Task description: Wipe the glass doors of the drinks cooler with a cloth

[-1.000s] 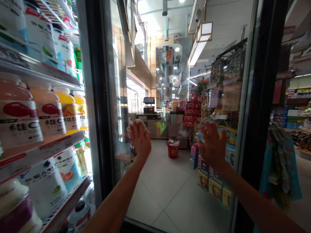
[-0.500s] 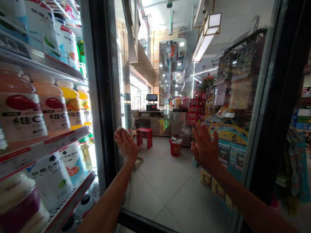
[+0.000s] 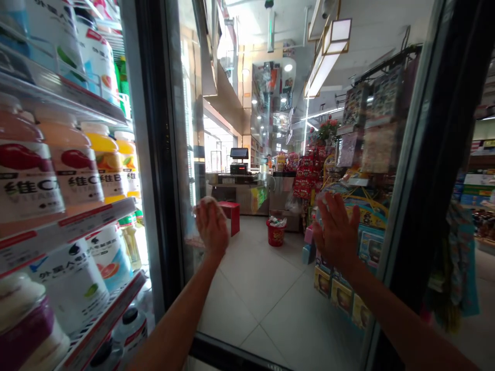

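Observation:
Before me is a glass door (image 3: 263, 288) with a dark frame (image 3: 164, 170). My left hand (image 3: 212, 226) lies against the left part of the pane, pressing a pale cloth (image 3: 209, 200) on the glass. Most of that cloth is hidden under the fingers. On the right part of the pane, my right hand (image 3: 337, 226) rests with spread fingers and holds nothing. Both arms reach in from the bottom of the view, the hands at about the same height.
Shelves with bottled drinks (image 3: 73, 159) stand close on my left, edged with price strips (image 3: 93, 214). Through the glass I see a red bucket (image 3: 276, 234), a red stool (image 3: 234, 216), a counter (image 3: 247, 201) and boxed goods (image 3: 334, 288).
My left hand has slid to the right over the glass with the cloth. My right hand sits slightly farther right. The shelves have shifted a little left in view.

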`<move>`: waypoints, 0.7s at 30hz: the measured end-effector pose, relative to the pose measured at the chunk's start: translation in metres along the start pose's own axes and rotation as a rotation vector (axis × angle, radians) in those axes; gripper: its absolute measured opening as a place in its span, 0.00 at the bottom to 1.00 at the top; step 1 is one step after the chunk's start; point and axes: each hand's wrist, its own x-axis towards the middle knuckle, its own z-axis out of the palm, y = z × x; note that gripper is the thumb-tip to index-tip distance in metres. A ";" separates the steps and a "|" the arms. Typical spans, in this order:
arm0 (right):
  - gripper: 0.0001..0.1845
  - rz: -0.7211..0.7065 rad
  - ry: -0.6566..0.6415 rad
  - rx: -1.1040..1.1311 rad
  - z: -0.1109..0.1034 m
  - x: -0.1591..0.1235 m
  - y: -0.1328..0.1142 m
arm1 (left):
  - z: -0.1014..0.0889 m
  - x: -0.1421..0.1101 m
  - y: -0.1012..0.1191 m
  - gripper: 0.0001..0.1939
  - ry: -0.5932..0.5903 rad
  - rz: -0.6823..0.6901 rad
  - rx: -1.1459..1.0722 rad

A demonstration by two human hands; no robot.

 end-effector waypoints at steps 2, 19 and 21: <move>0.32 0.022 0.007 -0.015 -0.001 -0.001 0.008 | 0.002 0.008 -0.012 0.25 0.090 -0.211 0.027; 0.32 -0.001 -0.015 -0.021 -0.001 -0.008 0.011 | 0.001 -0.012 0.016 0.25 0.077 0.022 -0.007; 0.32 0.014 -0.022 -0.018 0.000 -0.008 0.010 | 0.003 -0.010 0.023 0.26 0.089 -0.013 -0.003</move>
